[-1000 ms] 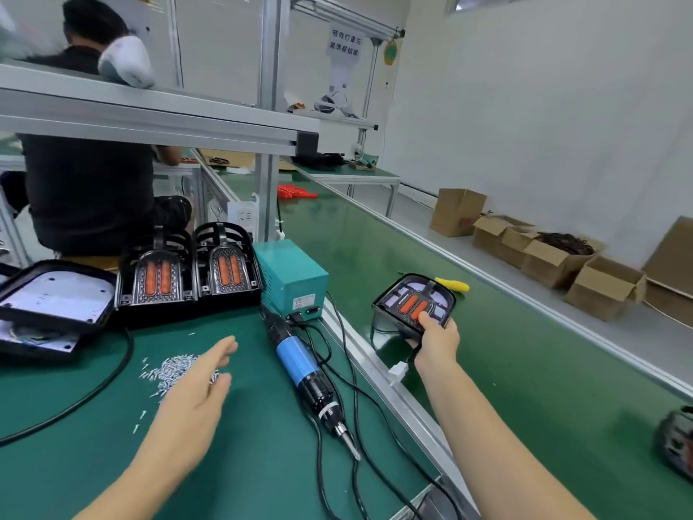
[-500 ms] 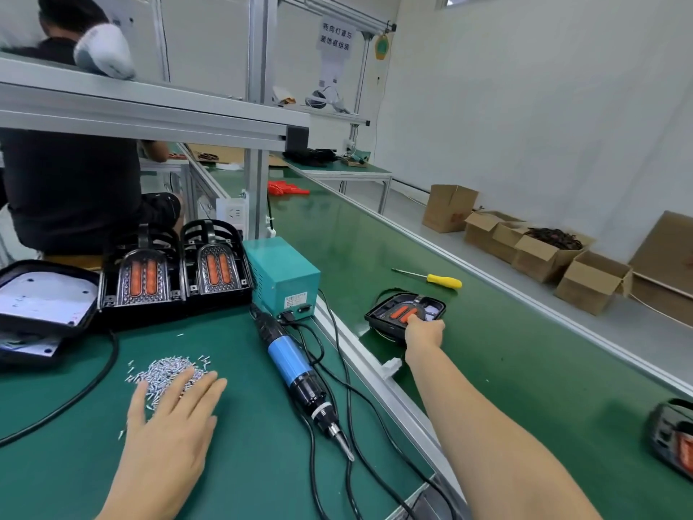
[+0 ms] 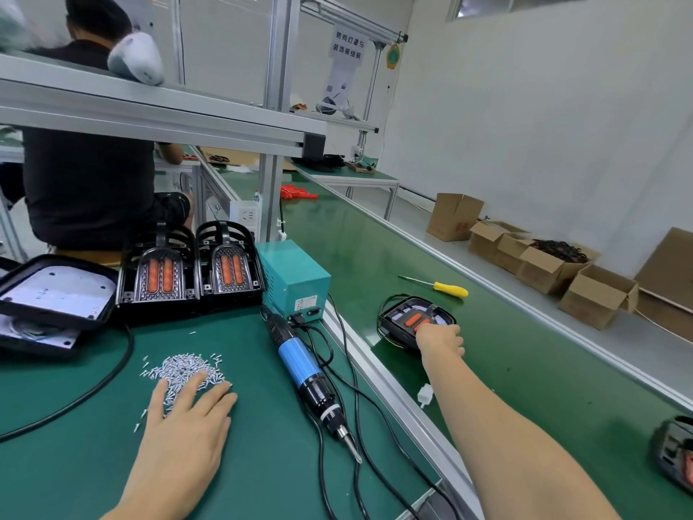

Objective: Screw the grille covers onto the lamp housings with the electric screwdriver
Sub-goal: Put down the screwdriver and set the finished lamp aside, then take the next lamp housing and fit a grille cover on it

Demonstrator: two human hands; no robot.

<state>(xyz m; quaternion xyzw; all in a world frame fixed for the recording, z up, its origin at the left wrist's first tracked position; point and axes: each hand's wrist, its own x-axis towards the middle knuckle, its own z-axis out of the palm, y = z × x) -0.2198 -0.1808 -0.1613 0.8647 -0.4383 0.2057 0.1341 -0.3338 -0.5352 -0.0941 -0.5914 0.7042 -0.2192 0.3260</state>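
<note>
My right hand (image 3: 440,339) reaches over the rail and grips the near edge of a black lamp with orange lenses (image 3: 405,313), which lies flat on the green conveyor belt (image 3: 525,369). With straight fingers, my left hand (image 3: 187,418) lies flat on the bench, its fingertips on a pile of small silver screws (image 3: 183,367). The blue and black electric screwdriver (image 3: 300,364) lies untouched between my arms, tip toward me. Two more lamp housings (image 3: 159,273) (image 3: 228,266) with grille covers stand side by side at the back of the bench.
A teal power box (image 3: 296,279) stands behind the screwdriver, its cables trailing forward. An open black housing with a white plate (image 3: 56,290) sits far left. A yellow screwdriver (image 3: 446,289) and another lamp (image 3: 675,452) lie on the belt. A person (image 3: 86,182) sits ahead; cardboard boxes (image 3: 596,294) line the floor.
My right hand has lowered the lamp from a tilted hold to flat on the belt. My left hand came down from the air onto the bench at the screw pile.
</note>
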